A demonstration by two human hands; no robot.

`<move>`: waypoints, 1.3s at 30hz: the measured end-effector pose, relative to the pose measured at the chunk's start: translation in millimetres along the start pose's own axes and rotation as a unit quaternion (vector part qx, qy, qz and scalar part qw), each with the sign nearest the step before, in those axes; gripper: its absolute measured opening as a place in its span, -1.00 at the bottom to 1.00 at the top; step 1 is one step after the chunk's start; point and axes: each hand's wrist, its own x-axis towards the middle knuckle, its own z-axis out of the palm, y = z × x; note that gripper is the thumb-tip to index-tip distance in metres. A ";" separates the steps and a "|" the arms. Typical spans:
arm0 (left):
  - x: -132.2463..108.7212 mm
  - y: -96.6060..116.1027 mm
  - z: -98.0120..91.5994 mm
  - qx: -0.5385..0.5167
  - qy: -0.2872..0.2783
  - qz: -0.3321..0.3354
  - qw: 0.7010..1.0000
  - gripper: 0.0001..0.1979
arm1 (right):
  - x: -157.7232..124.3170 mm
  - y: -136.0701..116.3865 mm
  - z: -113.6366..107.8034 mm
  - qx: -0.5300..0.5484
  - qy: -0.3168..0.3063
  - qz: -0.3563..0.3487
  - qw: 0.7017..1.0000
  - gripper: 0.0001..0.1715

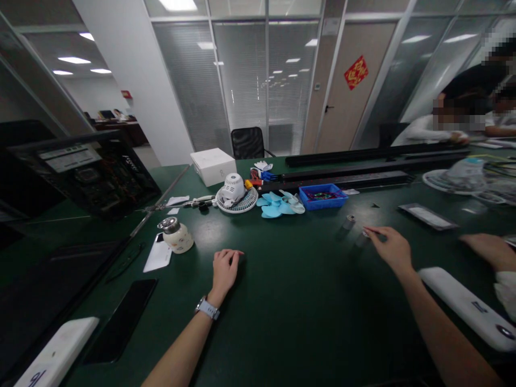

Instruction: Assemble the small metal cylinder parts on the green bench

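Note:
My left hand [226, 269], with a watch [207, 308] on its wrist, rests on the green table [282, 301]. It holds nothing; its fingers are loosely bent, the index finger stretched out to the right. Farther right, my right hand [391, 248] pinches a small grey metal cylinder [365, 232] at its top, between thumb and fingertips; the fingers partly hide it. A similar metal cylinder [350, 221] stands just left of and beyond it. Past both hands lie light-blue fan blades [273, 205] and a blue tray [323, 198] with small parts in it.
A white fan base and grille [235, 194] sit near a white box [213, 166]. At left are a cream bottle [179, 239], phones and an opened device [86, 172]. Long black bars [346, 180] lie at the back. Another person's hand [489, 250] rests at right near a white casing [463, 306].

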 end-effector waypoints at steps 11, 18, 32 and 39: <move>-0.1 0.1 -0.6 0.005 -0.002 -0.001 1.000 -0.62 | -6.5 13.7 17.0 0.000 0.017 0.043 0.999 -0.19; -0.7 2.3 -1.3 0.008 -0.008 -0.006 1.000 -0.62 | -5.3 20.9 20.5 0.003 0.001 0.049 0.999 -0.20; -0.2 3.1 -0.8 0.025 -0.018 -0.007 1.000 -0.62 | 69.7 -32.7 27.3 -0.170 -0.249 0.164 0.939 -0.23; -0.9 6.6 -1.5 0.025 -0.014 -0.011 1.000 -0.63 | 80.4 -47.0 38.5 -0.232 -0.241 0.161 0.928 -0.53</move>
